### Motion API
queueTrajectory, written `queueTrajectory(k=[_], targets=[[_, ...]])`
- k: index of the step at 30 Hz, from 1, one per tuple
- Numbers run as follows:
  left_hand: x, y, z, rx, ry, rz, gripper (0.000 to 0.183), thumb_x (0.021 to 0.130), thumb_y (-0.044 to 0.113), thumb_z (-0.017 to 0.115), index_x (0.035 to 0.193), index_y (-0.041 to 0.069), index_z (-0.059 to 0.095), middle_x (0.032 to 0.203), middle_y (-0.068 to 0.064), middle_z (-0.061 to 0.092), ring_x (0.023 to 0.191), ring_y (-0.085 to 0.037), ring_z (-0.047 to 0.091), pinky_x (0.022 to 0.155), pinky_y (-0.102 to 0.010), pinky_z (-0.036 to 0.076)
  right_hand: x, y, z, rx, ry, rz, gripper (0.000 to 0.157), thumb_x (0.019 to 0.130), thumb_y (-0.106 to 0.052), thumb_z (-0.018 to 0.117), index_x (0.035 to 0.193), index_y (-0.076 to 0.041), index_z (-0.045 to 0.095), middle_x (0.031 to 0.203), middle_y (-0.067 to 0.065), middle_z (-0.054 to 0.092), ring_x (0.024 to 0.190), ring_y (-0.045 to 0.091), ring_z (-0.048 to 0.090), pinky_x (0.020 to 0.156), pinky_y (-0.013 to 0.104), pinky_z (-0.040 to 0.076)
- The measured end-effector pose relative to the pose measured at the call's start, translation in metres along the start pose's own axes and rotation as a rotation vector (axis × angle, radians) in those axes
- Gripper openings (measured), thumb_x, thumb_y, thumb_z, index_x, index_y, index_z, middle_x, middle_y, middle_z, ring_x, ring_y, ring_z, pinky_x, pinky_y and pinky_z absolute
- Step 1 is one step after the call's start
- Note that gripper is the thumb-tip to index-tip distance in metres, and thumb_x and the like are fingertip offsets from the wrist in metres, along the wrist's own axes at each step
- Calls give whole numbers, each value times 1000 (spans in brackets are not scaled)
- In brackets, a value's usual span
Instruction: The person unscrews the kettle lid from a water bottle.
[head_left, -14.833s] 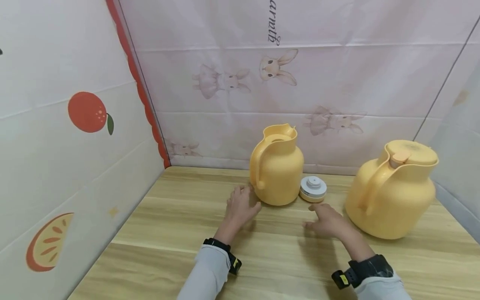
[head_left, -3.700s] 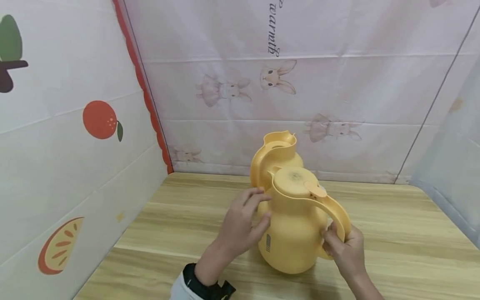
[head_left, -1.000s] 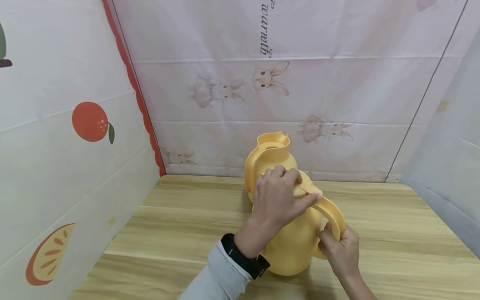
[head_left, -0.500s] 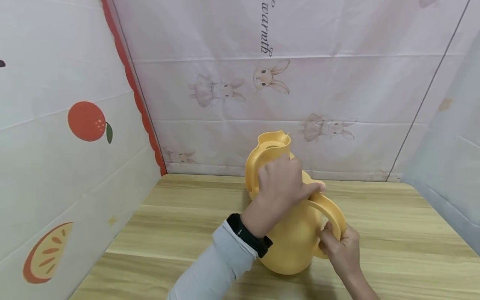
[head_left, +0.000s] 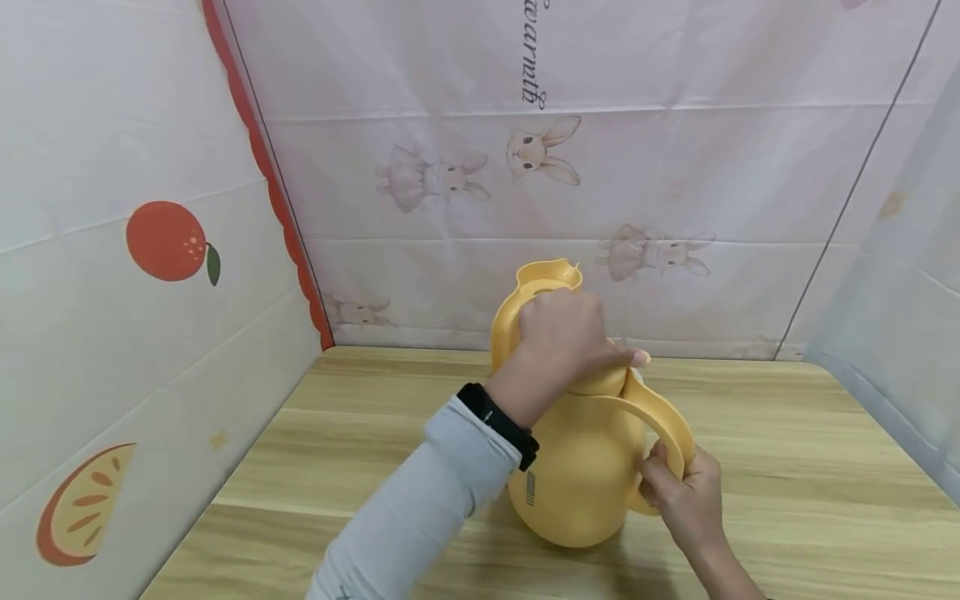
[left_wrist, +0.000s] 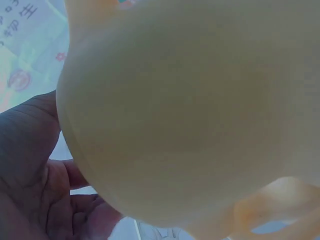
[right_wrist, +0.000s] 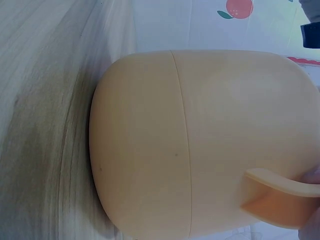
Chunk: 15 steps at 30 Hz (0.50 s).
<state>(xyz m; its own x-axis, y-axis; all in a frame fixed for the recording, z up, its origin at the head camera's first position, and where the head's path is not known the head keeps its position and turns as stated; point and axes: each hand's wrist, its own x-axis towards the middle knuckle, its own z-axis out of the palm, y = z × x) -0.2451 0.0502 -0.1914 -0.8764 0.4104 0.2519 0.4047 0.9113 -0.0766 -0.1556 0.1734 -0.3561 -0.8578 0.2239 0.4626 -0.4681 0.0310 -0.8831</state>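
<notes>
The near yellow jug (head_left: 581,475) stands upright on the table. My right hand (head_left: 688,500) grips the lower part of its handle (head_left: 667,425), thumb on the inner side; in the right wrist view, the jug's lower body and handle (right_wrist: 282,200) show, with fingers at the right edge. My left hand (head_left: 562,333) is on top, fingers curled over the round yellow lid (head_left: 606,382), thumb stretched toward the handle side. Most of the lid is hidden under this hand. Pale yellow fills most of the left wrist view, with my left hand's fingers at its edge.
Close behind stands a second yellow jug (head_left: 551,271), lidless at its spout, partly hidden by my left hand. A whitish bit of the stopper (head_left: 637,375) peeks out beside my thumb. The wooden table (head_left: 360,433) meets printed cloth walls at the back and sides.
Earlier, the near jug stood at the right with both hands off it; it now stands in front of the other. Over the last second my left hand has risen slightly and turned on the lid.
</notes>
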Motion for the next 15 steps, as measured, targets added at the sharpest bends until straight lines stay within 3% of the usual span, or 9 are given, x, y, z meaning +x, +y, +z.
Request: queueTrajectory(k=[6, 10, 15], targets=[[9, 7, 3, 77, -42, -23, 53, 72, 75, 46, 58, 25, 54, 60, 5, 52, 53, -17, 49, 41, -32, 39, 0, 0, -2, 10, -7, -10, 31, 70, 23, 39, 55, -4, 38, 45, -7, 41, 35, 10, 39, 29, 26, 31], [14, 3, 7, 99, -45, -52, 51, 75, 72, 46, 58, 25, 55, 60, 4, 53, 51, -16, 49, 40, -30, 39, 0, 0, -2, 21, -26, -39, 30, 70, 24, 39, 56, -3, 38, 45, -5, 41, 35, 10, 39, 29, 27, 31], [21, -9, 11, 25, -42, -82, 37, 79, 56, 51, 60, 24, 55, 66, 2, 55, 56, -17, 50, 40, -31, 40, -1, 1, -1, 26, -37, -38, 28, 70, 24, 39, 57, -1, 38, 46, -8, 42, 36, 9, 38, 29, 26, 31]])
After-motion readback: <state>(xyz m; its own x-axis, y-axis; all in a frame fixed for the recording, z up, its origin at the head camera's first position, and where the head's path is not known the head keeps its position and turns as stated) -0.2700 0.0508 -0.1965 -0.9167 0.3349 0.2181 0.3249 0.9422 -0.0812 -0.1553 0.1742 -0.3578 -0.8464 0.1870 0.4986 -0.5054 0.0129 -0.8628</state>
